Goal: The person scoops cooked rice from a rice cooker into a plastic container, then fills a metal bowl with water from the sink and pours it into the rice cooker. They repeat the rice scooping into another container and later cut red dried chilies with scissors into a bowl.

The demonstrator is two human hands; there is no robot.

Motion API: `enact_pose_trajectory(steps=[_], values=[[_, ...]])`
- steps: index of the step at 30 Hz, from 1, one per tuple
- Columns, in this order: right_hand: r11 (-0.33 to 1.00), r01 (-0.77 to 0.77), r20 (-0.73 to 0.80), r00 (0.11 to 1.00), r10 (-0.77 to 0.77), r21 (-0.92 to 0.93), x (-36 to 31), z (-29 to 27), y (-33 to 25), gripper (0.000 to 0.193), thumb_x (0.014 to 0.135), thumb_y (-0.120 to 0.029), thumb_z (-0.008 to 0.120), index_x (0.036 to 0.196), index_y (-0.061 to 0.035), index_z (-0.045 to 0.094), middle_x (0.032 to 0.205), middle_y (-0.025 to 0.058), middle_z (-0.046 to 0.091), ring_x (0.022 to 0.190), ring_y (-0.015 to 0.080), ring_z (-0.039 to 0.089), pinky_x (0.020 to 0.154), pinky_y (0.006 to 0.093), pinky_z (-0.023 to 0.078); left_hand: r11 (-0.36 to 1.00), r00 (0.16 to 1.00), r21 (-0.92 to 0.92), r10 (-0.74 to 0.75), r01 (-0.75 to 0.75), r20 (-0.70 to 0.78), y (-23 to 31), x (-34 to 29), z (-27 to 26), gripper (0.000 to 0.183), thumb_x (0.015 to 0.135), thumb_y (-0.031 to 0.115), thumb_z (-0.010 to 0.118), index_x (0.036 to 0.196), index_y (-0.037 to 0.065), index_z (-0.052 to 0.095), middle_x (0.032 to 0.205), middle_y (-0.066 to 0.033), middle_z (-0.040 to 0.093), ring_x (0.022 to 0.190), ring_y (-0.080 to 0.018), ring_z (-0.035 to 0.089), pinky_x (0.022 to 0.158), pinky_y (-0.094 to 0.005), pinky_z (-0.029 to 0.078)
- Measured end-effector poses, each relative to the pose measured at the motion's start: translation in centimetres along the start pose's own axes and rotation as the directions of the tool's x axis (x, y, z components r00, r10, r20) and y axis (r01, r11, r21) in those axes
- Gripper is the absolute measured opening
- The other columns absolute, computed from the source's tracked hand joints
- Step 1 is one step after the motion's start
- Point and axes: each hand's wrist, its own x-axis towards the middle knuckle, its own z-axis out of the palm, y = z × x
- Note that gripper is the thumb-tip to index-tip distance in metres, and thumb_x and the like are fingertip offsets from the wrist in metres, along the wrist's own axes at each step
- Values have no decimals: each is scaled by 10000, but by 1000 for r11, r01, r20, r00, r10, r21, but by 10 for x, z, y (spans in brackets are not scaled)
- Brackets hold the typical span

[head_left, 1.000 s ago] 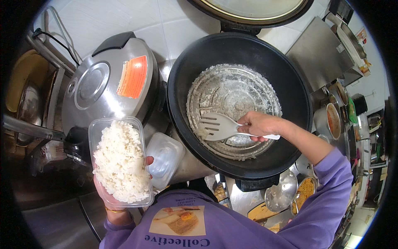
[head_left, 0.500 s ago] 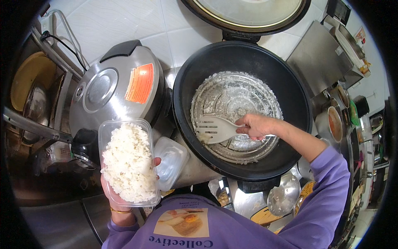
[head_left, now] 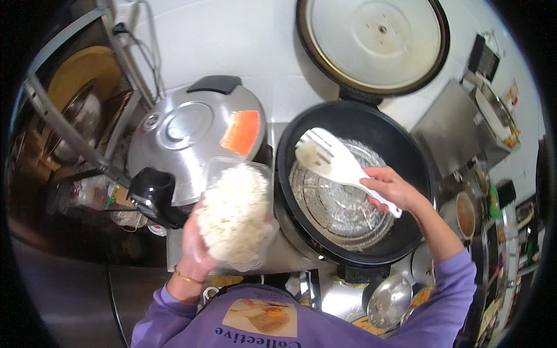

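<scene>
- Head view, left hand: your left hand (head_left: 194, 243) is clasping a clear plastic container (head_left: 216, 166) from its left side, the grip closed on it; the far fingers are mostly hiding behind it.
- Container's place: it is hanging in front of the closed cooker and left of the open pot, its contents partly blurring.
- Contents: white rice (head_left: 235, 209) is filling the container and heaping up toward its rim.
- Right hand: your right hand (head_left: 391, 188) is gripping a white slotted paddle (head_left: 339, 162) by its handle, thumb and fingers together around it.
- Paddle's place: its slotted head is tilting over the left part of the pot, with a small pale clump (head_left: 311, 153) sticking to it.
- Pot: a large black pot (head_left: 406, 153) is standing open beneath the paddle, its ringed silvery bottom (head_left: 348, 211) showing white residue.
- Lid: a round lid (head_left: 374, 43) is standing raised behind the pot.
- Closed cooker: a silver cooker (head_left: 200, 142) is sitting left of the pot, wearing an orange label (head_left: 241, 133).
- Foreground: a metal bowl (head_left: 390, 301) is resting near your right sleeve (head_left: 444, 290).
</scene>
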Motion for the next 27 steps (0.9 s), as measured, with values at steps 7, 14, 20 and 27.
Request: enact_pose_trajectory(steps=[7, 14, 20, 27], values=[[675, 349, -173, 797, -579, -650, -55, 64, -56, 406, 903, -88, 534, 1300, -10, 503, 625, 104, 600, 472, 206, 569, 440, 320, 473, 901, 984, 395, 169, -178, 57, -15, 16, 37, 620, 995, 514, 350, 1399, 47, 405, 1371, -126, 506, 1219, -290, 530, 1040, -444, 413], [39, 157, 93, 747, -658, -987, -77, 151, -68, 666, 769, -19, 582, 1387, 67, 348, 767, 205, 618, 551, 334, 622, 528, 458, 514, 824, 893, 358, 357, -439, 273, -9, 30, 48, 560, 1010, 510, 302, 1357, 91, 438, 1300, -59, 546, 1175, -228, 555, 1007, -390, 439], [64, 364, 165, 564, -809, -929, -84, 145, -119, 656, 759, -10, 592, 1384, -1, 392, 816, 201, 643, 610, 367, 622, 559, 420, 515, 874, 847, 254, 266, -413, 461, 45, 1, 53, 543, 1025, 477, 248, 1348, 87, 445, 1320, -90, 550, 1183, -253, 558, 1017, -413, 442], [838, 443, -230, 822, -522, -319, -64, 125, -144, 400, 940, -71, 465, 1325, 28, 433, 645, 54, 578, 502, 117, 535, 486, 276, 446, 927, 948, 202, 314, -317, 46, 181, 27, 41, 439, 1016, 234, 263, 1277, -29, 499, 1269, -189, 583, 1149, -311, 587, 1036, -461, 436]])
